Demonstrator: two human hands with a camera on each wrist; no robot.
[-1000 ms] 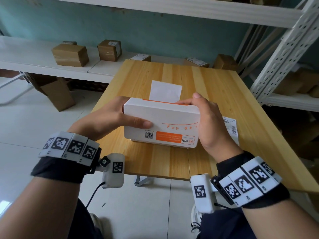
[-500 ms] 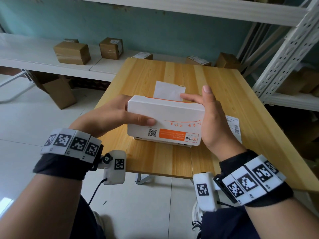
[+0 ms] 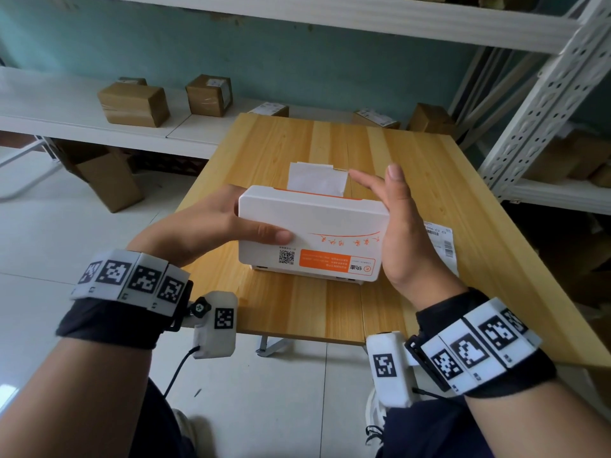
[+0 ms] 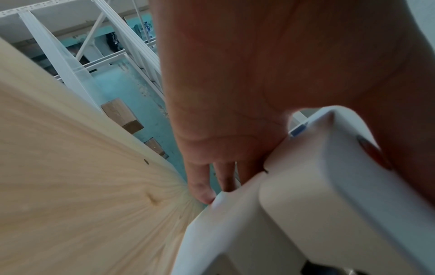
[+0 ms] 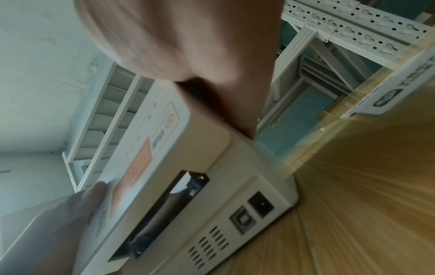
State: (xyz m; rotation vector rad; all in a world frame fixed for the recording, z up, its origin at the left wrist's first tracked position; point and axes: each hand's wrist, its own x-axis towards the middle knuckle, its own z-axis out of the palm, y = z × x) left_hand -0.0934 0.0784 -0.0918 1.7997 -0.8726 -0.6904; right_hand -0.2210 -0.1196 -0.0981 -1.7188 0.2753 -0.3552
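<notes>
Pale wooden table fills the space ahead of us, its near edge just beyond our wrists. On it, close in at 12 o'clock, stands the white label printer, orange sticker on its lid. Our left hand grips the printer's 9 o'clock end: the thumb lies flat across the lid, and in the left wrist view the fingers curl round the far side, tips pressed to the casing. Our right hand grips nothing; it stands on edge at the 3 o'clock end, fingers straight and together, palm facing the casing. From the right wrist we see the heel of that palm touching the lid's top corner, above the rear slot and ports. So the printer sits between our hands, clasped by one and flanked by the flat of the other. Out of its far side a blank strip of label paper stands up; the right fingertips reach just beside the strip's 3 o'clock edge, and we cannot tell whether they touch it. A printed shipping label lies flat on the table at 3 o'clock, partly under our right hand. Farther off, cardboard boxes sit on a white shelf at 10 o'clock, and white metal racking rises at 2 o'clock.
</notes>
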